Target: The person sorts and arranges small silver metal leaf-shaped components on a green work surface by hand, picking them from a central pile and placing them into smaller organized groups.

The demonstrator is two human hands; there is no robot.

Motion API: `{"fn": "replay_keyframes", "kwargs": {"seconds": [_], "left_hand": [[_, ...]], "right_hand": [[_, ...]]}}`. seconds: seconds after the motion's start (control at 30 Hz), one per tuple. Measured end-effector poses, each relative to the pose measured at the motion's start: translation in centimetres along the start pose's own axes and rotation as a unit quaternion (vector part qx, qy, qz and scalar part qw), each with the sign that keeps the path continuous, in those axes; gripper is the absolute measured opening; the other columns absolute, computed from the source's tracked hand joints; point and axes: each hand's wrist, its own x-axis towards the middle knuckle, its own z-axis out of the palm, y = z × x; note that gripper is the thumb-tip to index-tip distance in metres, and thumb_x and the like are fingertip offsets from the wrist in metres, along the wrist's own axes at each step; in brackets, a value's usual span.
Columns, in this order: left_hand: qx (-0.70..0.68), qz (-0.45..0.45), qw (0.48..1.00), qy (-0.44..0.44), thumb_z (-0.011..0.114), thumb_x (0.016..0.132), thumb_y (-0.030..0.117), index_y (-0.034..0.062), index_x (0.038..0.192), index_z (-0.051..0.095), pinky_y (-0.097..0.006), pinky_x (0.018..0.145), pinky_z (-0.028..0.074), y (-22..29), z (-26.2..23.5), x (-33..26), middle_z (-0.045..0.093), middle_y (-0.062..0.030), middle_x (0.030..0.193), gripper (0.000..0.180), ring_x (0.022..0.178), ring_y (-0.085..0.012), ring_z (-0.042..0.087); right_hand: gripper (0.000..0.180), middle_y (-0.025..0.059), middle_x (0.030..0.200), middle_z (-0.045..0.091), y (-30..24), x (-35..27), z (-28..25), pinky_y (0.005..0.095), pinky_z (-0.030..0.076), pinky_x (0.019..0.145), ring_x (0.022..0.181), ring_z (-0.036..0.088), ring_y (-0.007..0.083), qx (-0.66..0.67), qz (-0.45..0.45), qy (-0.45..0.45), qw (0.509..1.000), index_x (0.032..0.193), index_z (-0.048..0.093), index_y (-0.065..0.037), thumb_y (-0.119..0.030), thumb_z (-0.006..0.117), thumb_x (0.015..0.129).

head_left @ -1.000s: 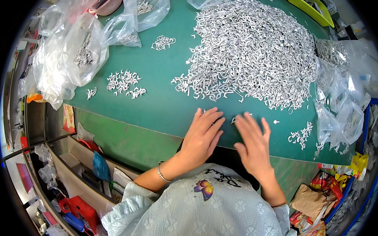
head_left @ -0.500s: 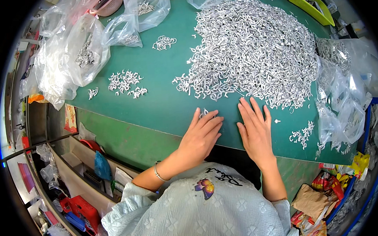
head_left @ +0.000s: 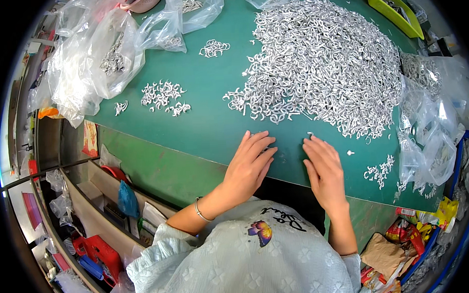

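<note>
Prob early: bulk in lg heap of curved metal pcs (head_left: 324, 66) on surface (head_left: 198, 129) beyond hands, only sm grps (head_left: 152, 95) set apart L & R. L hand (head_left: 249, 159) loosely spread, can't tell if holding; R hand (head_left: 325, 169) relaxed, thumb apart, by 1 sm pc (head_left: 310, 133). Clr bags (head_left: 82, 64) L & R hold metal pcs; yellow-green tray (head_left: 390, 19) far R, contents unclear.

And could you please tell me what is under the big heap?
The table shows along the near and left edges of the heap of metal pieces. Whatever lies directly beneath its middle is covered and cannot be seen.
</note>
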Motion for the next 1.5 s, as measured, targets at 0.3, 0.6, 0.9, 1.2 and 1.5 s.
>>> {"fn": "replay_keyframes", "kwargs": {"seconds": [0.3,0.6,0.9,1.2,1.5], "left_hand": [[-0.017,-0.008,0.999,0.043,0.067,0.078,-0.009,0.0012,0.101,0.067,-0.055,0.109,0.036,-0.2,0.4,0.4,0.061,-0.0131,0.115,0.026,0.119,-0.0346,0.056],[0.005,-0.004,0.997,0.071,0.069,0.078,-0.008,0.0004,0.099,0.066,-0.055,0.106,0.039,-0.4,0.9,0.3,0.06,-0.0133,0.112,0.023,0.116,-0.0353,0.057],[-0.036,-0.041,0.983,0.173,0.069,0.077,-0.009,-0.0008,0.11,0.063,-0.046,0.1,0.044,-0.4,-0.8,0.0,0.061,-0.015,0.113,0.035,0.112,-0.0356,0.059],[-0.016,-0.073,0.981,0.18,0.07,0.074,-0.011,-0.001,0.11,0.064,-0.038,0.085,0.048,-0.6,-2.2,-1.4,0.062,-0.0149,0.107,0.037,0.099,-0.0322,0.059],[-0.138,-0.101,0.977,0.127,0.066,0.08,-0.012,0.0004,0.105,0.068,-0.029,0.071,0.05,0.6,-2.3,-1.5,0.065,-0.0116,0.103,0.028,0.086,-0.0213,0.062]], "right_hand": [[0.016,0.0112,0.095,0.058,1.6,2.3,1.3,0.0387,0.044,0.076,0.088,0.055,0.029,-0.012,0.028,0.096,0.995,0.095,0.065,0.001,0.0,0.068,0.08],[0.009,0.013,0.093,0.062,3.7,-2.5,-2.8,0.0394,0.046,0.078,0.088,0.058,0.0315,-0.104,0.121,0.174,0.972,0.09,0.062,-0.001,0.002,0.066,0.083],[0.01,0.0074,0.089,0.063,-2.2,0.9,1.1,0.0371,0.04,0.075,0.083,0.057,0.0256,0.061,0.02,0.082,0.995,0.088,0.063,-0.003,0.0,0.069,0.08],[0.02,0.0063,0.092,0.059,-2.9,2.4,3.0,0.0375,0.038,0.076,0.086,0.055,0.0243,0.005,-0.01,0.045,0.999,0.095,0.064,-0.003,-0.006,0.074,0.077],[0.019,0.0072,0.09,0.064,-2.5,2.1,3.3,0.0373,0.04,0.073,0.081,0.057,0.0255,0.017,-0.028,0.063,0.998,0.092,0.065,-0.002,0.001,0.073,0.076]]}}
